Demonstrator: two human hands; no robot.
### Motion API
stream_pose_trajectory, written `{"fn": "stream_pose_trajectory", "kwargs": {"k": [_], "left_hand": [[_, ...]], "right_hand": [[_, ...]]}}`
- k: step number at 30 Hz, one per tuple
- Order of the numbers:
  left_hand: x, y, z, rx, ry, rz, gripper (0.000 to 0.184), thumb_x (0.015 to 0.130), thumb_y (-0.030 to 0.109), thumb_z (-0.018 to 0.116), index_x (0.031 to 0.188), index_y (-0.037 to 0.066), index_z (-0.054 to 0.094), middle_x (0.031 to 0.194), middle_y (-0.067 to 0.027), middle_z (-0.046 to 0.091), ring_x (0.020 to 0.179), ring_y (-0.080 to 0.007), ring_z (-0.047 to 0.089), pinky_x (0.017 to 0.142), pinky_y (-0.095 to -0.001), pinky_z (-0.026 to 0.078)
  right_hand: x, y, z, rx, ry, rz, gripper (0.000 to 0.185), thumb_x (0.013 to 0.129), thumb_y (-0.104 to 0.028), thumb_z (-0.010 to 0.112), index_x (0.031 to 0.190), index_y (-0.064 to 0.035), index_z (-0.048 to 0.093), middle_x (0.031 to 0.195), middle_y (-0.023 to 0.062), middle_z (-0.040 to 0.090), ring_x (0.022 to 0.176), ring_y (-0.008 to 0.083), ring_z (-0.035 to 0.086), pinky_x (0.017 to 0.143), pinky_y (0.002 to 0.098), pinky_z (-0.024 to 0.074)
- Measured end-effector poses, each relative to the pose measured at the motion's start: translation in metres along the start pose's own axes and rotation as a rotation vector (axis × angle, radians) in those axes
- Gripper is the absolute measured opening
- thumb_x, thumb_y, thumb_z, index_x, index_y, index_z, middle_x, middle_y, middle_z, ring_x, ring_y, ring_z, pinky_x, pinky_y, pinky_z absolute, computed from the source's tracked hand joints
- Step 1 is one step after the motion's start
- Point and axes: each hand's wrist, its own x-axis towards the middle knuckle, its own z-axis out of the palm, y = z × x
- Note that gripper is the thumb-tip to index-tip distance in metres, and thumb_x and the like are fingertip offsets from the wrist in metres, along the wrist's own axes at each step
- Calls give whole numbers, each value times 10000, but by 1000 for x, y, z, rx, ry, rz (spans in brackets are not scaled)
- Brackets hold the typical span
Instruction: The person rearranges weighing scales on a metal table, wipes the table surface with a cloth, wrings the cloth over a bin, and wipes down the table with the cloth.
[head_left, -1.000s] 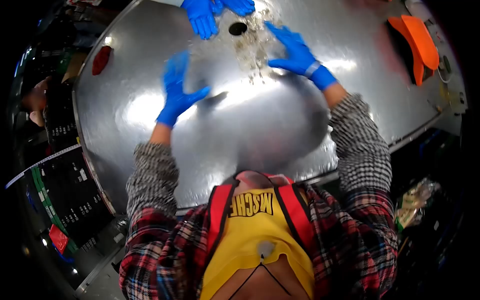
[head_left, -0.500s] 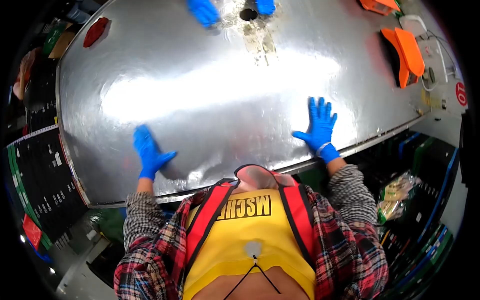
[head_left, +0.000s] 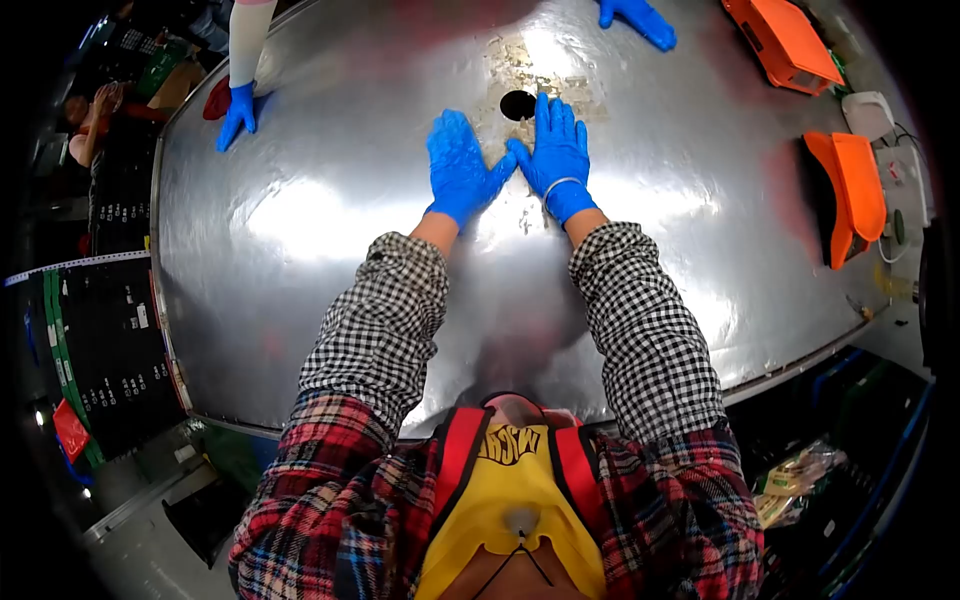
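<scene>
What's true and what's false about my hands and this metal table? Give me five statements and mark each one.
1. My left hand and right hand both wear blue gloves. True.
2. The left hand is gripping an orange object. False: it is open over the metal table, with nothing seen in its grasp.
3. A dark round hole shows beside the right hand's fingertips. True.
4. A pale band circles the left wrist. False: it is on the right wrist.
5. Another person's gloved hand is near a red object at the upper left. True.
</scene>
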Motion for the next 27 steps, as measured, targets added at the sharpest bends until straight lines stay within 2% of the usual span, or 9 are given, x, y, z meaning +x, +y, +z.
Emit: {"fn": "stream_pose_trajectory", "kwargs": {"k": [8,12,13,14,15,17,21,24,27], "left_hand": [[76,23,38,59,-17,187,623,964,305,435,1478,-22,301,1553,-214,270,1444,-364,245,1171,-501,180],[94,14,63,-52,65,103,538,971,253,398,1455,18,372,1488,-205,396,1394,-342,351,1167,-488,207],[91,21,41,-136,12,19,555,962,254,428,1463,23,365,1497,-214,381,1390,-359,355,1171,-468,213],[87,20,32,-437,-39,21,557,960,256,461,1467,46,371,1497,-226,375,1392,-382,342,1169,-472,222],[84,13,36,-539,-27,173,604,951,314,513,1480,67,362,1503,-226,362,1397,-396,329,1167,-471,235],[52,8,5,-480,171,284,790,914,503,577,1521,86,289,1577,-203,213,1447,-416,210,1176,-521,173],[-94,-58,-98,-359,95,384,950,832,649,613,1539,121,259,1604,-195,128,1489,-389,28,1167,-574,24],[-212,-169,-151,-306,-18,9,1187,690,720,690,1547,74,183,1606,-206,100,1481,-422,13,1175,-560,9],[-362,-292,-197,66,-50,-357,1243,672,689,728,1551,46,129,1600,-231,95,1481,-411,47,1189,-518,44]], "right_hand": [[77,15,19,-120,-13,-90,576,960,-388,453,1499,-209,355,1530,104,364,1431,316,293,1164,521,175],[108,34,46,46,99,-321,471,943,-168,471,1409,-105,483,1437,136,494,1353,307,429,1127,424,303],[111,21,21,316,12,-255,453,929,-156,510,1374,-65,514,1388,175,530,1288,334,493,1080,420,373],[106,38,36,471,55,-284,467,912,-122,543,1372,-44,510,1339,202,560,1233,351,535,1043,410,415],[103,41,26,544,-19,-290,538,892,-93,580,1413,-27,461,1393,199,518,1285,346,491,1083,401,375],[78,24,2,735,6,-197,662,872,-146,645,1463,-9,379,1480,200,422,1355,349,415,1124,401,321],[-52,16,-75,257,-100,-423,956,780,-401,749,1513,-18,270,1554,216,289,1451,370,234,1184,472,161],[-170,32,-97,136,-253,-292,1176,662,-571,779,1534,-30,205,1574,250,197,1462,423,152,1177,527,117],[-271,5,-125,-131,-442,-84,1370,559,-689,780,1553,-39,97,1581,290,100,1461,459,104,1158,577,106]]}}
